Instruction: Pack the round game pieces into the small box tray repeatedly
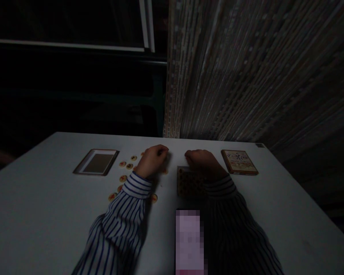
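Note:
My left hand [152, 159] is closed, its thumb and fingers curled together above the table among loose round xiangqi pieces [123, 178]. Whatever it may hold is hidden. Over the far side of a small box [177, 183] filled with rows of pieces is my right hand [203, 162]. Its fingers are also curled in, and their contents, if any, cannot be seen. One piece [154, 198] lies beside my left sleeve, and another [165, 172] is close to the left hand. My forearm covers part of the box.
An open shallow box part [111, 162] lies at the left, and a box lid with printed writing [240, 162] at the right. A phone [189, 242] with a lit screen lies at the front of the white table [46, 214]. Behind hangs a strand curtain [212, 76].

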The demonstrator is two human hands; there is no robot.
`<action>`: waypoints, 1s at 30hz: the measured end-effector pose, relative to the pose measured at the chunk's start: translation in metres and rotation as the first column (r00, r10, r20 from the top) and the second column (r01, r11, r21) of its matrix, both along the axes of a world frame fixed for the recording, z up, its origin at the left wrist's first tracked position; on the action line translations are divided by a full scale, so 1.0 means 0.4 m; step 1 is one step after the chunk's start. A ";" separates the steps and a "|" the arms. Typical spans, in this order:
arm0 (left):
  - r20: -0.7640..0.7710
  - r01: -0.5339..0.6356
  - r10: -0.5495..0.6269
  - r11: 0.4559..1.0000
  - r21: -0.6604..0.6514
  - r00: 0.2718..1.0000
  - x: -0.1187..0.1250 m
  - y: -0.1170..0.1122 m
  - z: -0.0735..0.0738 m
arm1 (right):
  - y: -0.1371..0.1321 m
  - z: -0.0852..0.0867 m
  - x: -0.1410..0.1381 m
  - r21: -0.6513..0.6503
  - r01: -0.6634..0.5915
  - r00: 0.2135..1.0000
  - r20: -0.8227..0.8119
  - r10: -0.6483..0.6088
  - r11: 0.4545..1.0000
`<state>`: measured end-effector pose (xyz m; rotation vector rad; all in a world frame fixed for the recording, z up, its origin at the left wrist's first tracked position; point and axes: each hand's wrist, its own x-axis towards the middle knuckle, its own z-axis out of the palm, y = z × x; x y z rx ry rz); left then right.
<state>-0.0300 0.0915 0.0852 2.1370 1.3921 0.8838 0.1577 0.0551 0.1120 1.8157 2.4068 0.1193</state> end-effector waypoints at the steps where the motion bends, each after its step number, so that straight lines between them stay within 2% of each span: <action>1: 0.016 -0.004 0.004 1.000 0.004 1.000 -0.005 0.000 0.005 | -0.001 0.003 0.001 0.008 -0.003 1.000 -0.004 0.003 1.000; 8: 0.125 -0.041 0.039 0.999 0.008 0.991 -0.042 0.003 0.025 | -0.009 0.018 0.001 0.059 -0.027 0.999 -0.039 0.029 0.998; 13: 0.161 -0.049 0.047 0.999 0.008 0.986 -0.063 0.012 0.022 | -0.010 0.016 0.001 0.094 -0.042 0.997 -0.067 0.049 0.995; 17: 0.072 -0.066 0.065 0.998 0.010 0.995 -0.060 0.021 0.001 | -0.007 0.012 0.002 0.107 -0.047 0.996 -0.071 0.055 0.993; 23: -0.134 -0.109 0.110 0.994 0.010 0.985 -0.023 0.027 -0.051 | 0.003 -0.008 0.009 0.087 -0.023 0.999 -0.042 0.027 0.996; 30: -0.314 -0.054 0.064 0.998 0.039 0.947 0.009 0.036 -0.108 | 0.005 -0.021 0.021 0.014 -0.009 0.999 -0.048 0.010 1.000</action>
